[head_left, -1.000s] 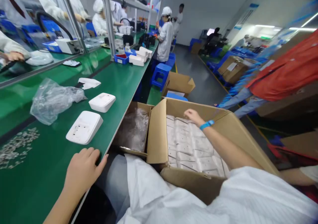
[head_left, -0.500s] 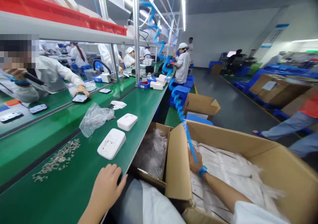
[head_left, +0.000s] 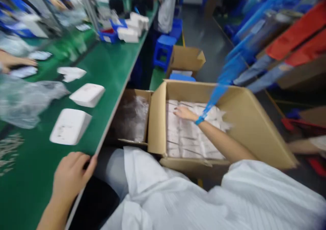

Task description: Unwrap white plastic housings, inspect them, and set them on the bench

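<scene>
R hand is down inside the big cardboard box, palm flat, fingers spread on the top layer of bagged white units. Touching them, not clenched round any; no pack lifted. Packs lie in rows under and towards the body from the hand, filling the box floor. Blue wrist strap sits just behind the hand, w/ a blurred blue coiled cord running up and away from it.

L hand rests on the near edge of the green bench, fingers loosely curled over the edge, holding nothing. Just beyond its fingertips lies a white housing; a second white housing further out past that. Crumpled clear plastic bag lies to the outer side of the two housings. Between the hands, a smaller open carton w/ clear plastic inside, touching the big box's left wall.

Frame is motion-blurred; finer detail can't be read. Another person's hand shows across the bench, far left.
</scene>
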A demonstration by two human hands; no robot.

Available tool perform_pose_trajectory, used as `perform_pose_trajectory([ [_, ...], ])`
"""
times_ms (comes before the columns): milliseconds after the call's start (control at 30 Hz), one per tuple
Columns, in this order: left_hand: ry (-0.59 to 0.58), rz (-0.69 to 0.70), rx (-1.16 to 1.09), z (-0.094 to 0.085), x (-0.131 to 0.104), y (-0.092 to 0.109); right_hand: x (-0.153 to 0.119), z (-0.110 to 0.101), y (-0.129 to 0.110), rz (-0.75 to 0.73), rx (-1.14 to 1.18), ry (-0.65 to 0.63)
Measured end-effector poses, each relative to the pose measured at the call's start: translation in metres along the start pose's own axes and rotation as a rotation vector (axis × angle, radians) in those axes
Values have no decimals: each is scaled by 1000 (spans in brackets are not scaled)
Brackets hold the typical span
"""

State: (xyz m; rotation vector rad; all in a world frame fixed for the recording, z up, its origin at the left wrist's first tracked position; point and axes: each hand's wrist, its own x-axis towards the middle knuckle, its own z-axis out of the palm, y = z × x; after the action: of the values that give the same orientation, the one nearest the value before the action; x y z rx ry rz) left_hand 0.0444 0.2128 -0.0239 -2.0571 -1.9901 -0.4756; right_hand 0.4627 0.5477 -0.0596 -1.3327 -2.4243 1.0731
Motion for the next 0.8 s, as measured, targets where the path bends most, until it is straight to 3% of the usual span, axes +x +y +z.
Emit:
perform_pose_trajectory([
  [100, 94, -24, -103, 1, 0, -4, -48, -43, 40, 92, 43, 140],
  [167, 113, -96, -127, -1, 0, 0, -79, -64, 59, 95, 204, 266],
  [233, 124, -146, -126, -4, 4, 10, -102, -72, 74, 121, 361, 342],
  [300, 163, -120, -143, -4, 15, 27, -110, -67, 87, 171, 394, 302],
  [400, 223, 14, -272, 5, 43, 75, -98, -36, 92, 179, 314, 102],
  [500, 180, 94, -460, 24, 77, 158, -68, 16, 78, 71, 207, -121],
  [567, -1, 179, -539, 39, 97, 222, -45, 55, 62, -71, 52, -214],
  [667, -440, 489, -469, 60, 112, 300, -12, 102, 42, -243, -58, -237],
  [733, -601, 539, -461, 70, 113, 327, 5, 121, 38, -292, -10, -251],
  [800, -633, 489, -443, 74, 110, 332, 18, 129, 40, -329, 45, -278],
])
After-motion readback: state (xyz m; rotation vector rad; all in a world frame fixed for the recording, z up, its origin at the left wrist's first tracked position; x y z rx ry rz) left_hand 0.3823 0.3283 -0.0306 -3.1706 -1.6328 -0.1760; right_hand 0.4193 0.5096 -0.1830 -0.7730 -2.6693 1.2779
